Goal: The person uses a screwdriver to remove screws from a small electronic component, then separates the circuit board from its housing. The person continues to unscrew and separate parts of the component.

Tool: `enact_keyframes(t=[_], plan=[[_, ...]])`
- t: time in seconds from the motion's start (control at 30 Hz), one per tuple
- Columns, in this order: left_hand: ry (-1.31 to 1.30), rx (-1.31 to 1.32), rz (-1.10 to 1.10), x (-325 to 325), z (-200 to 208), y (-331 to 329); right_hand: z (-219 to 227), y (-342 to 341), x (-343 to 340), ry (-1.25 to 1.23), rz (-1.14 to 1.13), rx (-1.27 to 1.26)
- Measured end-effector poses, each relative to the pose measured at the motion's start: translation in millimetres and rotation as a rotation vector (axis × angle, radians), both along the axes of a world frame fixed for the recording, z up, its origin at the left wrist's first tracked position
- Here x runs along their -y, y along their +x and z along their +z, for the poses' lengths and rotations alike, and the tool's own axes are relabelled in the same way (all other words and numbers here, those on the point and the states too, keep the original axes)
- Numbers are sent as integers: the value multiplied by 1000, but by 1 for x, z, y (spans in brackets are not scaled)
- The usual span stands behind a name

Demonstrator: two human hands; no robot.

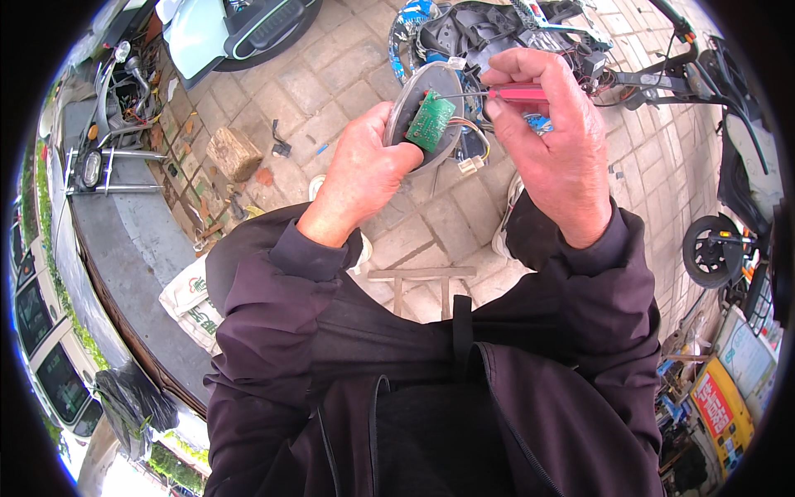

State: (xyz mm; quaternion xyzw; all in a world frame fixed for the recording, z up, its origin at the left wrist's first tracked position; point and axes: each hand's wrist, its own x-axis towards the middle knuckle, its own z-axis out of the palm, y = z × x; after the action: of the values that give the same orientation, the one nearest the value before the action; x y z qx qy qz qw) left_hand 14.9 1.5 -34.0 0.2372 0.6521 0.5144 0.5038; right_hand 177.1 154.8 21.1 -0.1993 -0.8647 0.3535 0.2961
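My left hand (pixel 364 170) grips a round grey housing (pixel 451 79) by its near left side, thumb at the edge of the green circuit board (pixel 429 121) mounted in it. From the board, several thin wires (pixel 472 128) lead to a white plug connector (pixel 470 166) that dangles below. In my right hand (pixel 559 137) is a screwdriver with a pink-red handle (pixel 523 94), held between thumb and fingers. Its thin metal shaft points left, and the tip reaches the upper part of the board. Whether the tip touches a screw is too small to tell.
Beyond my hands lies a heap of black and blue vehicle parts (pixel 472 33). A wooden block (pixel 235 154) sits on the brick paving to the left, among small debris. A light-green scooter panel (pixel 195 37) is at the upper left; a black wheel (pixel 708 253) stands at the right.
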Motion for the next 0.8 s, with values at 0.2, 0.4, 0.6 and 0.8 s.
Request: enact_keyframes(t=[0.2, 0.4, 0.6, 0.8], plan=[[27, 20, 26, -1, -1, 1, -2, 0, -2, 30, -99, 97], [-9, -1, 7, 0, 0, -1, -3, 0, -4, -28, -48, 5], [38, 22, 12, -1, -3, 0, 0, 2, -2, -63, -95, 87], [39, 40, -1, 0, -4, -1, -2, 0, -2, -105, -84, 8]])
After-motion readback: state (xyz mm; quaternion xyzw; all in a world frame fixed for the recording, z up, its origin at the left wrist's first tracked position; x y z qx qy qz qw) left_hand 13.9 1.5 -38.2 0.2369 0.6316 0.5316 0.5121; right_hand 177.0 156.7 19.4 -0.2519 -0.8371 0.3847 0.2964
